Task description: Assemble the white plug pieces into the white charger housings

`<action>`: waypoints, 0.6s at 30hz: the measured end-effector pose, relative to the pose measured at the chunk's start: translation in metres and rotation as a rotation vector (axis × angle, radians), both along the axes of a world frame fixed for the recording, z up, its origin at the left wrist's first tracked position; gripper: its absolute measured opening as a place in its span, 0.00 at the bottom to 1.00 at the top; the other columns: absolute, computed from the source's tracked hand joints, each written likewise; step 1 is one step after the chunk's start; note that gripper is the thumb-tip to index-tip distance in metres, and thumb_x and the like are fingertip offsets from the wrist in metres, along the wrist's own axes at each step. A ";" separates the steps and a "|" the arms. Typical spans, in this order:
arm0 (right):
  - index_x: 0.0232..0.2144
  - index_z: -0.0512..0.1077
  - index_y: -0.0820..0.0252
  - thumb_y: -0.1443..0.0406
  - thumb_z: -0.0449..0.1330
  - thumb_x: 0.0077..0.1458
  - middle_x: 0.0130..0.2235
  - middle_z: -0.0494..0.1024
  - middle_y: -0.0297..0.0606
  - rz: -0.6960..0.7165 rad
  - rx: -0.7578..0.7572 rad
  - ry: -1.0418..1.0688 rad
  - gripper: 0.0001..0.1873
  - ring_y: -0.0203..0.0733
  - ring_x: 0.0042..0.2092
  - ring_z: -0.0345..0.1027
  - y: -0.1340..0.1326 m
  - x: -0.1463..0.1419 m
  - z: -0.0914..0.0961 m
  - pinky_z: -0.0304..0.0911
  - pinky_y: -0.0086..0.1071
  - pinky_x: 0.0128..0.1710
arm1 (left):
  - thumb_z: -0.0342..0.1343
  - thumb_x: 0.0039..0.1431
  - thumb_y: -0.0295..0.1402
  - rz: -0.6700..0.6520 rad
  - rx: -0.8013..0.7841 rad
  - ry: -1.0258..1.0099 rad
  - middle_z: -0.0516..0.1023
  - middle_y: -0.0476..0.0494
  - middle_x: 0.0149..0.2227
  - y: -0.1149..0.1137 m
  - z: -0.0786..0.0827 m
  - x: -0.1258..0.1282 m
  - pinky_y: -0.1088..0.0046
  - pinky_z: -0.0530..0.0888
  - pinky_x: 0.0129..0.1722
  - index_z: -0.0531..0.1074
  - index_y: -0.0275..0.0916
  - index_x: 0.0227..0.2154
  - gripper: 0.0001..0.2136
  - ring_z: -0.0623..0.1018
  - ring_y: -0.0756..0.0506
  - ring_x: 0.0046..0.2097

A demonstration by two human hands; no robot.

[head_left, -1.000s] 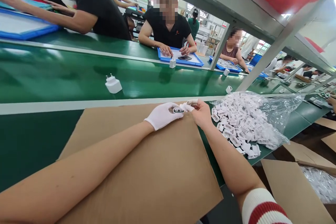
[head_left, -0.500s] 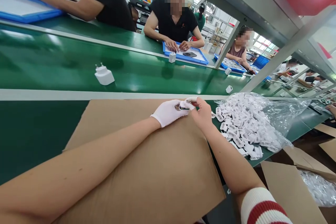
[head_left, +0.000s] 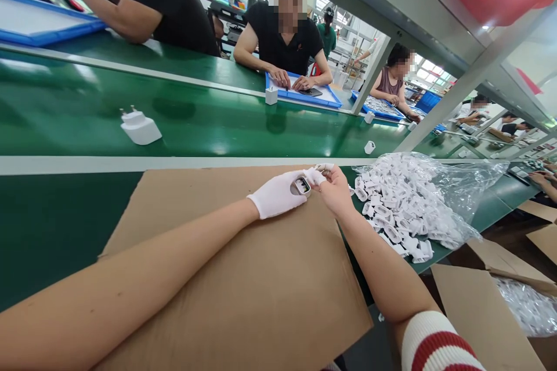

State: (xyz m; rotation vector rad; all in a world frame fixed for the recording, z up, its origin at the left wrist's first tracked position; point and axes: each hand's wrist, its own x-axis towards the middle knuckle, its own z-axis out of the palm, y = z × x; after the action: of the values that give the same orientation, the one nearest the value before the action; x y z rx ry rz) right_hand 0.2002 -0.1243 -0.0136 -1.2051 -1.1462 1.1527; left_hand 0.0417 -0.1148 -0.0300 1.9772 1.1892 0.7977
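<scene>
My left hand (head_left: 281, 194), in a white glove, is closed around a white charger housing (head_left: 301, 186). Its open end faces me, and dark and metallic parts show inside. Right beside it is my right hand (head_left: 336, 190), with white covers on some fingertips. Those fingers are pinched together at the housing's far side, and a small glint shows between them; what they grip is too small to make out. Both hands are above a brown cardboard sheet (head_left: 243, 278). A heap of white plastic housings (head_left: 400, 203) lies to the right of my right hand.
A clear plastic bag (head_left: 465, 185) spreads beside the heap. Beyond a pale rail, white plug chargers (head_left: 141, 127) stand on a green conveyor belt (head_left: 209, 127). Co-workers sit across it with blue trays (head_left: 335, 101). Open cartons (head_left: 483, 313) are at lower right; a metal post slants overhead.
The housing in my left hand has tilted, so its open end now faces me more. On the belt the chargers have shifted left in view.
</scene>
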 end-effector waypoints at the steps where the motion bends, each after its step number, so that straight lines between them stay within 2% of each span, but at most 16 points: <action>1: 0.36 0.68 0.53 0.55 0.68 0.47 0.39 0.80 0.35 0.003 0.012 -0.030 0.17 0.41 0.40 0.75 0.000 0.001 0.000 0.75 0.35 0.40 | 0.62 0.49 0.39 0.002 -0.053 0.016 0.82 0.48 0.38 0.000 0.002 -0.001 0.67 0.78 0.46 0.78 0.43 0.41 0.15 0.81 0.42 0.40; 3: 0.37 0.68 0.54 0.56 0.65 0.51 0.40 0.80 0.36 -0.014 0.097 -0.141 0.14 0.41 0.41 0.74 -0.001 0.004 0.001 0.74 0.36 0.43 | 0.63 0.50 0.42 0.057 -0.119 0.047 0.83 0.48 0.36 -0.001 0.004 -0.001 0.66 0.77 0.46 0.78 0.43 0.39 0.14 0.81 0.41 0.39; 6: 0.39 0.70 0.54 0.61 0.60 0.58 0.43 0.80 0.39 -0.037 0.332 -0.442 0.07 0.44 0.45 0.74 -0.007 0.010 0.005 0.70 0.39 0.50 | 0.65 0.50 0.48 0.151 -0.157 0.027 0.84 0.47 0.37 -0.001 0.001 0.002 0.66 0.77 0.45 0.78 0.43 0.38 0.17 0.82 0.40 0.40; 9: 0.40 0.72 0.55 0.68 0.55 0.57 0.44 0.80 0.41 0.007 0.465 -0.747 0.09 0.47 0.48 0.73 -0.012 0.013 0.010 0.68 0.41 0.52 | 0.64 0.49 0.51 0.151 -0.169 0.007 0.84 0.48 0.36 0.000 -0.004 0.004 0.65 0.77 0.45 0.77 0.43 0.35 0.18 0.82 0.40 0.40; 13: 0.39 0.72 0.54 0.74 0.53 0.53 0.44 0.81 0.40 0.071 0.461 -0.914 0.14 0.48 0.48 0.73 -0.014 0.013 0.013 0.68 0.40 0.50 | 0.64 0.49 0.52 0.149 -0.161 -0.023 0.84 0.47 0.37 0.001 -0.008 0.004 0.65 0.77 0.46 0.76 0.43 0.34 0.18 0.82 0.40 0.41; 18: 0.36 0.72 0.53 0.74 0.53 0.54 0.43 0.82 0.37 0.104 0.447 -0.875 0.13 0.46 0.46 0.75 -0.012 0.013 0.010 0.68 0.38 0.49 | 0.64 0.49 0.52 0.157 -0.154 -0.002 0.84 0.48 0.37 0.000 -0.006 0.003 0.65 0.76 0.45 0.77 0.43 0.34 0.18 0.82 0.40 0.40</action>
State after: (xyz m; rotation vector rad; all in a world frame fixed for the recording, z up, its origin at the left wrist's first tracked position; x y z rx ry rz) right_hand 0.2136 -0.1359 -0.0031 -1.3203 -2.0066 0.3543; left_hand 0.0445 -0.1143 -0.0360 1.7747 1.3758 0.7605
